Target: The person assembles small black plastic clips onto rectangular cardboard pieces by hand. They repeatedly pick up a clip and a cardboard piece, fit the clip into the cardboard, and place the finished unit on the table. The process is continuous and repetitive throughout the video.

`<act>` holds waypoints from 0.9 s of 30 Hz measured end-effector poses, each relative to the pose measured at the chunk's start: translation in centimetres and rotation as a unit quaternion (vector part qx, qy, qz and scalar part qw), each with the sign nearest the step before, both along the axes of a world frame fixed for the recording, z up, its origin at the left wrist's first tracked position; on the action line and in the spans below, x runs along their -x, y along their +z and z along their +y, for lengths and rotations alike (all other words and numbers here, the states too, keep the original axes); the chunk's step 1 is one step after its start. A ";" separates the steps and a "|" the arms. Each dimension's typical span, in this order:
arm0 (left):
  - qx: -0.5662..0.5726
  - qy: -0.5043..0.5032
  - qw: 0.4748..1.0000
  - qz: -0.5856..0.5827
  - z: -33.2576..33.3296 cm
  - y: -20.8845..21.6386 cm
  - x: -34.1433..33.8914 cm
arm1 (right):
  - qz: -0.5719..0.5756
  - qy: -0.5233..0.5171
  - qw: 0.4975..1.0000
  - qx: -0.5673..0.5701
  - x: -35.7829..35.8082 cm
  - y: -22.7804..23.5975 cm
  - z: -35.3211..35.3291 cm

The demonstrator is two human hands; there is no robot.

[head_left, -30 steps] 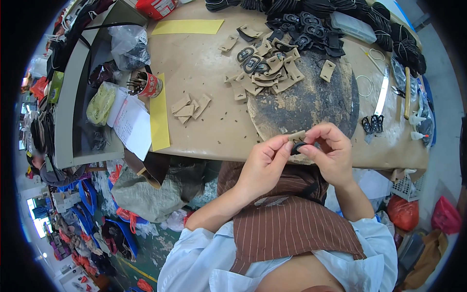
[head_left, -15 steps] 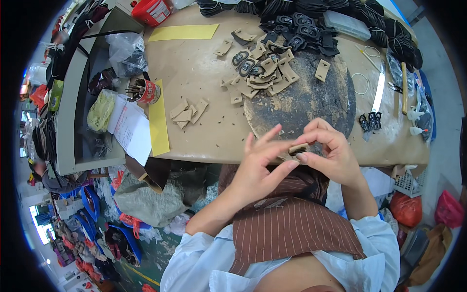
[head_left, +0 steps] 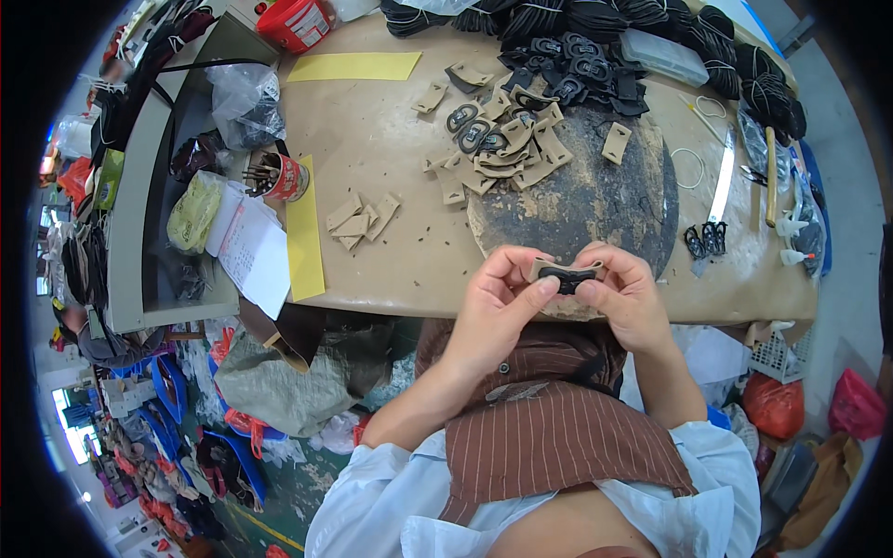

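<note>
Between my hands is a bent tan tab with a black piece along its near side, just over the table's front edge. My left hand pinches its left end, thumb on the near face. Its right end is gripped by my right hand with thumb and fingers. Beyond my hands lies a round dark worn board. A heap of tan tabs, some with black oval loops, overlaps its far left part. One lone tan tab rests on the board. Several more tan tabs lie to the left.
Black buckle-like pieces are piled behind the board, near bundles of black cord. To the right are a steel ruler, a wooden-handled tool and black loops. A tin of rods and papers stand left.
My left hand, open with spread fingers before, has closed on the left end of the tab. The tab is now held level between both hands, its black piece in view.
</note>
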State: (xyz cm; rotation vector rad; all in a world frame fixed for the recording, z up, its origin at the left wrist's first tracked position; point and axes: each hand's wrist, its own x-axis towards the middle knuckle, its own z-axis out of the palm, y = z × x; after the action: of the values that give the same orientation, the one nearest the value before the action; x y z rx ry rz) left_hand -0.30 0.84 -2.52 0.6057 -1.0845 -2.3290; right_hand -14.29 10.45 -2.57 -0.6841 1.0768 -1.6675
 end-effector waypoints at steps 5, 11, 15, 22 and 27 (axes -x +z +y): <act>0.112 0.002 0.992 -0.060 -0.8 0.8 -0.2 | 0.029 -0.030 0.998 -0.051 0.1 1.1 0.1; 0.100 0.086 0.990 -0.054 0.4 0.6 1.0 | 0.037 -0.118 0.992 -0.012 -0.4 1.0 -0.9; 0.071 0.064 0.994 -0.057 -0.5 1.0 1.5 | 0.035 -0.079 0.995 -0.041 0.1 1.2 -1.1; -0.185 -0.074 0.979 0.046 -0.8 0.6 0.9 | -0.133 0.051 0.988 -0.061 1.8 2.1 -0.9; -0.089 -0.001 0.996 0.021 0.0 0.0 1.4 | 0.065 0.006 0.990 -0.123 1.6 1.9 -1.3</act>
State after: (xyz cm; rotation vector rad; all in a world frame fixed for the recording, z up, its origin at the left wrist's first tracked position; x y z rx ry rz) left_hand -1.74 0.85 -2.50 0.6179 -0.8645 -2.4466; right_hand -15.89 9.20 -0.67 -0.6424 1.3430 -1.4627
